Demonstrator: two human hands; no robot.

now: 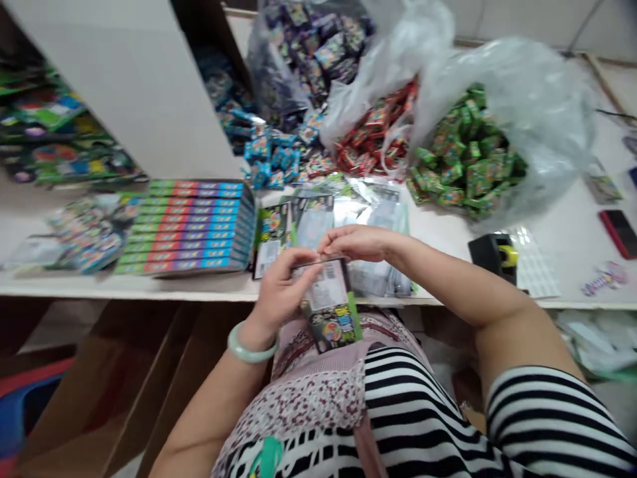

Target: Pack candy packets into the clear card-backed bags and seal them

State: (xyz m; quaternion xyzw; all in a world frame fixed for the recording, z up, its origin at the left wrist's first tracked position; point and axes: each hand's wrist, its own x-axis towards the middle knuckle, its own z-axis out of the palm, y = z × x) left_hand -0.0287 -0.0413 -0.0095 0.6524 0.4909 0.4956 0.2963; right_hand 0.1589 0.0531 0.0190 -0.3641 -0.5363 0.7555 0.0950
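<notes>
My left hand [286, 285] is closed on the upper left edge of a black and green printed packet [331, 305], which hangs in front of my lap with its barcode label toward the top. At the packet's top edge my right hand [351, 242] has its fingertips pressed together; they touch the edge close to my left fingers, and blur hides the exact grip. Behind my hands, clear and printed packets [378, 216] lie in a loose pile on the white table [438, 255].
Left of my hands stands a stack of multicoloured boxes [194, 229]. Farther back lie blue wrapped pieces [271, 156] and plastic bags with purple [318, 53], red [378, 126] and green pieces [470, 153]. At right are a tape dispenser [490, 255] and a red-edged phone [618, 234].
</notes>
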